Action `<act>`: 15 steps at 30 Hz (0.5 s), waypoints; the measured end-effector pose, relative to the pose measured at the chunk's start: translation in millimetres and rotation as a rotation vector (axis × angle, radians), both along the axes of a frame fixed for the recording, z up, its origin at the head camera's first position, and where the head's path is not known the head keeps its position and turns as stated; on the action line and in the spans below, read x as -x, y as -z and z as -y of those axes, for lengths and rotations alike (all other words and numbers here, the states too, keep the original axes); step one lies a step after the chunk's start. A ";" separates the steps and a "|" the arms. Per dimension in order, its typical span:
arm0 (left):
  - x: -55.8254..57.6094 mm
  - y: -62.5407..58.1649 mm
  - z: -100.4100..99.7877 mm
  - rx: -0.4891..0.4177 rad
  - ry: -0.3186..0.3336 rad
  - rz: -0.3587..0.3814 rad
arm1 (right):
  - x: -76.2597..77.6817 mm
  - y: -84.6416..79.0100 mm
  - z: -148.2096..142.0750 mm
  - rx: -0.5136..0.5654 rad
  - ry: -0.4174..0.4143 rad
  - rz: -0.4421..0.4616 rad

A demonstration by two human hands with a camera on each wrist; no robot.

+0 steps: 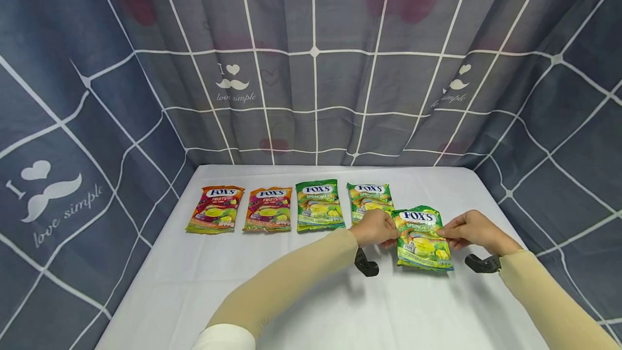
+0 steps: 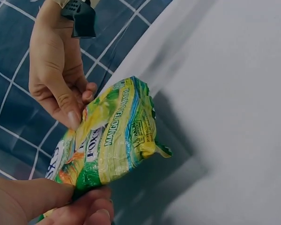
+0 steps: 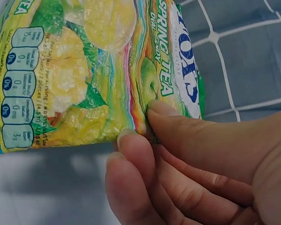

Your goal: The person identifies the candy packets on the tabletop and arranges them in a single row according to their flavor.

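Note:
A green and yellow Fox's Spring Tea candy bag is pinched at both side edges, its printed front facing up. My left hand grips its left edge between thumb and fingers. On the opposite edge, my right hand pinches with the thumb on the printed face. Seen from the left wrist, the candy bag is tilted above the white cloth and casts a shadow there. Just behind my left hand lies another green candy bag, its lower part partly covered. The right wrist view shows the held bag close up.
Along the back of the white-covered table lie another green candy bag and two red Fox's Fruits bags, one far left and one beside it. Dark checked curtains enclose the table at the back and sides.

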State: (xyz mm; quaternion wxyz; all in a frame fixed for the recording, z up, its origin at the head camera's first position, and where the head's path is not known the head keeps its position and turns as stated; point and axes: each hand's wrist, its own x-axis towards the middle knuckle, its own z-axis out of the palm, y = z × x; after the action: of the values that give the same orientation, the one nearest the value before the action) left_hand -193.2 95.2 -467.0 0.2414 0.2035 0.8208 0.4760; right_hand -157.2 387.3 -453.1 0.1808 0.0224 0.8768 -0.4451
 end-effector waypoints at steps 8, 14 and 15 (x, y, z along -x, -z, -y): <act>13.6 4.6 -28.2 0.099 -0.059 -0.105 | 16.2 2.0 -14.2 -0.031 0.031 -0.002; 20.0 -1.6 -43.6 0.091 -0.131 -0.091 | 28.3 -1.8 -22.0 -0.041 0.052 -0.012; 21.3 -2.3 -46.2 0.088 -0.142 -0.093 | 30.0 -3.3 -23.2 -0.046 0.058 -0.012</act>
State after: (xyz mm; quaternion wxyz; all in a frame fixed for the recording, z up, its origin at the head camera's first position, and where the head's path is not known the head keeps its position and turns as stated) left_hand -214.5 141.4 -464.7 0.1773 0.1560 0.8637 0.4453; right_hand -187.2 410.5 -449.8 0.1621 0.0494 0.8868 -0.4299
